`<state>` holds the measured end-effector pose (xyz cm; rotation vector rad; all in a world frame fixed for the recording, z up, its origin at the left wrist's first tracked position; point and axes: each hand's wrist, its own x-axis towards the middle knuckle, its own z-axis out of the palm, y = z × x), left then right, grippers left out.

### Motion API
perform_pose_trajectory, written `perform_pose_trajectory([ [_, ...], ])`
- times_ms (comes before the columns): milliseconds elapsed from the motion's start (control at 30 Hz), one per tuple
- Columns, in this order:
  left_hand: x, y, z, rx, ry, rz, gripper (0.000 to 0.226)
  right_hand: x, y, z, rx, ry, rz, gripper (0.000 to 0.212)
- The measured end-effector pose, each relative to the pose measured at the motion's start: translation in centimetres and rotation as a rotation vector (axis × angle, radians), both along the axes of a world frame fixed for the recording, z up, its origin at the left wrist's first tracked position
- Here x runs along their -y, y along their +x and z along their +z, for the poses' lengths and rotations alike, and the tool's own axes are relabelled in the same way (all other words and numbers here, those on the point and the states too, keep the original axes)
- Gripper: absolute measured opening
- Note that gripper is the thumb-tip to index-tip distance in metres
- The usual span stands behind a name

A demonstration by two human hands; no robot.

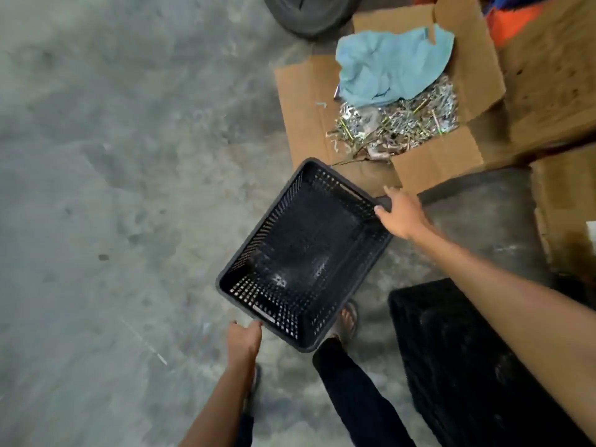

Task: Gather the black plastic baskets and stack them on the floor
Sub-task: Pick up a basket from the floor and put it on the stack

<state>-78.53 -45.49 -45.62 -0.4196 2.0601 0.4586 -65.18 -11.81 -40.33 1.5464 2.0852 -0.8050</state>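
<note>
A black perforated plastic basket (303, 253) is held above the concrete floor, tilted, its open top facing me and empty inside. My left hand (243, 340) grips its near rim at the lower left corner. My right hand (401, 214) holds the far right corner of the rim. A second black object (464, 366), possibly another basket or crate, sits at the lower right, partly hidden behind my right forearm.
An open cardboard box (309, 101) with metal scraps and a blue cloth (390, 66) stands just beyond the basket. A tyre (309, 14) lies at the top. More cardboard (554, 75) is at the right. My sandalled feet are under the basket; bare concrete (113, 188) spreads left.
</note>
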Motion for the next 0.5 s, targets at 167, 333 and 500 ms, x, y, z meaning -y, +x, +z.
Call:
perform_pose_trajectory([
  [167,-0.5,2.5,-12.5,-0.011,-0.055,0.344,0.075,-6.0,-1.7,-15.0,0.020,0.010,-0.031,0.082],
  [333,0.4,3.8,-21.5,-0.087,-0.033,0.686,0.048,-7.8,-2.7,-25.4,-0.012,-0.148,-0.051,0.078],
  [500,1.5,4.7,-24.5,-0.223,-0.042,0.693,0.032,-8.0,-2.4,-29.0,-0.029,0.002,-0.042,0.053],
])
